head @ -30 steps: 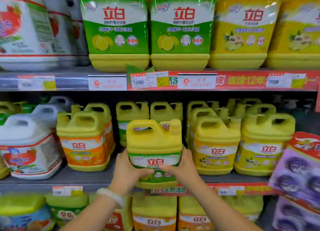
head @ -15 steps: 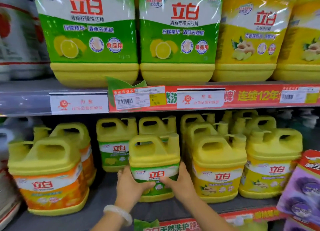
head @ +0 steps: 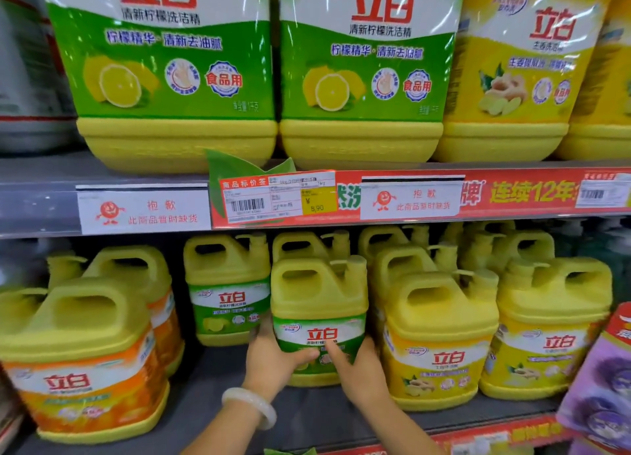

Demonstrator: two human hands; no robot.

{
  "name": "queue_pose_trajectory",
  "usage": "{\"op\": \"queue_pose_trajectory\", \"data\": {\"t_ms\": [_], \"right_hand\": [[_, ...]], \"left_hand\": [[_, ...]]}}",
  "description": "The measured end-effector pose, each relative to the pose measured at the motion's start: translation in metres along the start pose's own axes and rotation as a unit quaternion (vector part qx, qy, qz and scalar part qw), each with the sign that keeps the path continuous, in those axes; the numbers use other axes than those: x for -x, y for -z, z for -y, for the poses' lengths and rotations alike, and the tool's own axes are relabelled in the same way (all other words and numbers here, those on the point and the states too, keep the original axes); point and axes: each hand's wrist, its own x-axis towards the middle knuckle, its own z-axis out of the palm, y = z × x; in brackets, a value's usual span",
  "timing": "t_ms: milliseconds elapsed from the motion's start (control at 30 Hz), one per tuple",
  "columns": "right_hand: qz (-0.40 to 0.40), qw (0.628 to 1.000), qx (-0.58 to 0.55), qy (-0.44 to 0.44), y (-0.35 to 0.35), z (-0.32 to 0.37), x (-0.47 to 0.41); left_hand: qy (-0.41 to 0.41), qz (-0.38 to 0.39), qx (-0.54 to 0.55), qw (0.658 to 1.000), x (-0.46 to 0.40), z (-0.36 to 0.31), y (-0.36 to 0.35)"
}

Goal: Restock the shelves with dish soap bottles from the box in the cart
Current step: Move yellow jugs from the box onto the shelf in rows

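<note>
1. Head view: we hold the green-labelled dish soap bottle [head: 319, 318] low on its body, our left hand [head: 273, 360] curled round its left side, our right hand [head: 358, 369] wrapped on its right with a finger across the label.
2. The bottle sits on the shelf [head: 211, 400] between our hands, with a matching bottle [head: 227, 290] beyond our left hand and a yellow-labelled jug [head: 440, 345] just right of our right hand.
3. We judge it full, so fairly heavy; its plastic walls look stiff, and the glossy label may be slippery.
4. We would lift it by the moulded top handle, or keep both palms low on its sides.
</note>
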Motion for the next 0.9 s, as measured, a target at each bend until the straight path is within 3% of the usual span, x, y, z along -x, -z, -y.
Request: {"op": "queue_pose_trajectory", "data": {"t_ms": [367,667,900], "right_hand": [[-0.017,0.999,0.047,-0.011,-0.002,0.0,0.037],[0.182,0.954,0.169,0.166,-0.013,0.003,0.126],[0.362,0.871,0.24,0.229,-0.072,-0.029,0.226]], "left_hand": [[0.021,0.042,0.006,0.999,0.029,0.003,0.001],[0.016,0.034,-0.114,0.993,0.136,0.036,0.049],[0.16,0.148,-0.261,0.94,0.24,0.103,0.118]]}}
